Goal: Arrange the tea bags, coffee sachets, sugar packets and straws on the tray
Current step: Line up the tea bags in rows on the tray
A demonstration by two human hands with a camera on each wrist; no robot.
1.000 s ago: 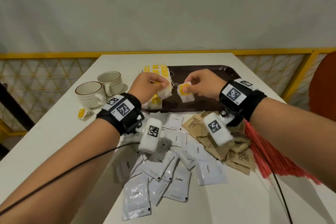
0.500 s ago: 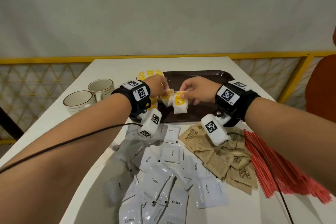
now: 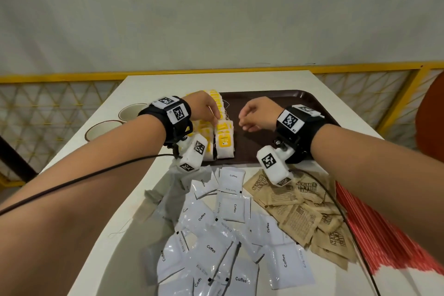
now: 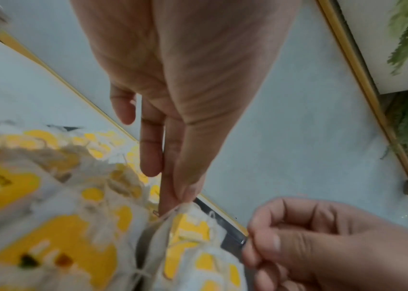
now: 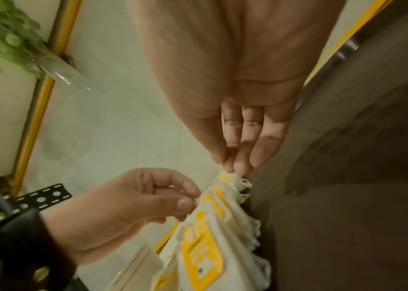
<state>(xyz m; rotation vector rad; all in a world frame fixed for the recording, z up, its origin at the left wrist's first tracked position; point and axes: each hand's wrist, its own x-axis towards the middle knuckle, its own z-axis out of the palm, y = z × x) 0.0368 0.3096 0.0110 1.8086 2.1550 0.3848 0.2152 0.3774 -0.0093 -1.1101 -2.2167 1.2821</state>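
Several tea bags [image 3: 224, 144] with yellow labels lie in rows on the left part of the dark brown tray [image 3: 288, 103]. My left hand [image 3: 215, 115] pinches the top edge of one tea bag [image 4: 187, 226] between thumb and forefinger [image 4: 178, 202]. My right hand [image 3: 242, 122] hovers just right of the rows, fingers curled and thumb against them, with a narrow gap to the bags. White coffee sachets [image 3: 230, 209], brown sugar packets [image 3: 300, 221] and red straws [image 3: 374, 230] lie on the table in front of the tray.
Two cups [image 3: 131, 110] [image 3: 101, 128] stand on the table left of the tray. A yellow railing [image 3: 72, 77] runs behind the table. The right half of the tray shows bare brown surface [image 5: 347, 177].
The tea bag that both hands held over the tray now lies in the row. My right hand has let go and drawn back to the right; my left hand stays at the bags.
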